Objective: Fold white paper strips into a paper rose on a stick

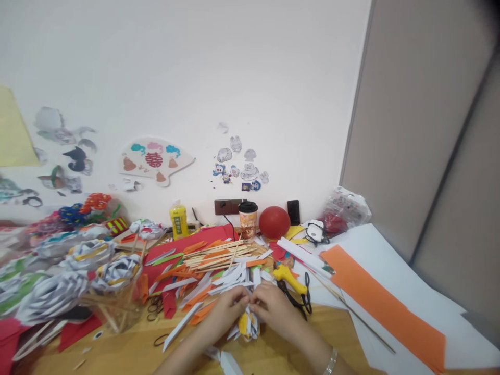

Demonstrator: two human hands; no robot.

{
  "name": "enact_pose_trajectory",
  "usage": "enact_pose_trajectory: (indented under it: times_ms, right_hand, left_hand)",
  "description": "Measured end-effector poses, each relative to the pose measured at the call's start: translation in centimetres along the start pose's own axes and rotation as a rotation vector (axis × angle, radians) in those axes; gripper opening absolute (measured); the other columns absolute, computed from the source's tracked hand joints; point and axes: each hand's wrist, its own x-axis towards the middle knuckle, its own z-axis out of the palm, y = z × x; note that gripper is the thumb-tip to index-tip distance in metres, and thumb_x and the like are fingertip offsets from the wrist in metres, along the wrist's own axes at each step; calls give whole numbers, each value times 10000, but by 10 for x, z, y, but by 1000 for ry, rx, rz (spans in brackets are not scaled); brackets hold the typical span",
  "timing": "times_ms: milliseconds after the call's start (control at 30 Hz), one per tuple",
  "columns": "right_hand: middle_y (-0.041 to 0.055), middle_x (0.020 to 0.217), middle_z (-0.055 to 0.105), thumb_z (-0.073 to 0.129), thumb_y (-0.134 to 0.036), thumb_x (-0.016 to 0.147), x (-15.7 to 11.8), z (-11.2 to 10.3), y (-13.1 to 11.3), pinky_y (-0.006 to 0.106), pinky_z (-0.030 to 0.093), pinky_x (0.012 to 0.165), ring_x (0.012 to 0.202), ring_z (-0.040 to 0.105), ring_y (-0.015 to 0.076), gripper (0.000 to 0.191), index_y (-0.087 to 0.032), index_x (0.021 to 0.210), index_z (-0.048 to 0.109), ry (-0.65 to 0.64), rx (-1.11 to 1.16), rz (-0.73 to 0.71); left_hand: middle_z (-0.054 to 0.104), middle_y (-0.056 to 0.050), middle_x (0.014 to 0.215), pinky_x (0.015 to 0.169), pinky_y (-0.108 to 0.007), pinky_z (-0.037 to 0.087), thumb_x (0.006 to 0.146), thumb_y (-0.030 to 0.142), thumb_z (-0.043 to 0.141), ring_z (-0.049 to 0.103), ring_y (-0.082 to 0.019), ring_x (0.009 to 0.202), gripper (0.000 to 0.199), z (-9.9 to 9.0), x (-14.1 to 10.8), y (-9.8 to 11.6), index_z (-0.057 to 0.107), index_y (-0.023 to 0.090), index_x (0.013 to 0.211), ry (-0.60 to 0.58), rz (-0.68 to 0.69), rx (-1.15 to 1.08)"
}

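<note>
My left hand [233, 307] and my right hand [269, 307] meet at the middle of the wooden table. Their fingertips are pinched close together at the upper end of a small folded white and yellow paper piece [247, 326]. What exactly each set of fingers grips is too small to tell. Just beyond the hands lie loose white paper strips [230, 276], mixed with orange and green ones. A yellow glue gun [291, 280] with a black cord rests right of my right hand.
Wooden sticks [219, 255] lie behind the strips. A cup [248, 221], a red balloon [274, 223] and a yellow bottle [178, 220] stand near the wall. Paper flowers [54, 294] crowd the left; orange paper [386, 307] lies on white sheets at right.
</note>
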Motion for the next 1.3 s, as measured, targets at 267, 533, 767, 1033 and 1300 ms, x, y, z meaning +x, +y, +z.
enact_pose_trajectory:
  times_ms: [267,533,767,1033,1300]
  right_hand:
    - [-6,767,564,565,-107,733,0,4,5,224,364,680,763,515,141,88,-185,698,586,-2,103,106]
    - [-2,705,567,528,-208,767,5,6,10,236,384,631,686,524,148,86,-180,686,532,269,228,196]
    - [0,655,541,510,-231,759,6,9,7,234,406,578,625,517,143,104,-182,670,492,342,340,216]
    - [8,696,521,473,-128,777,1,7,8,258,390,638,686,490,153,117,-188,677,477,388,-61,-5]
    - [30,780,550,389,-164,887,-1,4,14,287,420,699,769,497,163,148,-188,800,507,379,-171,-265]
  left_hand:
    - [521,23,635,596,-224,377,757,343,485,474,-136,639,213,1,1,0,530,164,651,43,4,-13]
    - [511,47,665,538,-220,408,712,474,559,523,-110,589,380,8,3,-2,467,184,939,198,-162,-372]
    - [555,16,746,424,-188,430,731,532,529,607,-121,567,415,10,-6,6,428,224,990,-69,-366,-755]
    - [546,38,678,468,-196,476,662,372,684,548,-67,473,425,16,-4,6,485,190,990,73,-328,-802]
    - [569,29,692,580,-260,519,606,386,719,573,-104,584,409,20,-11,25,508,202,905,224,-280,-791]
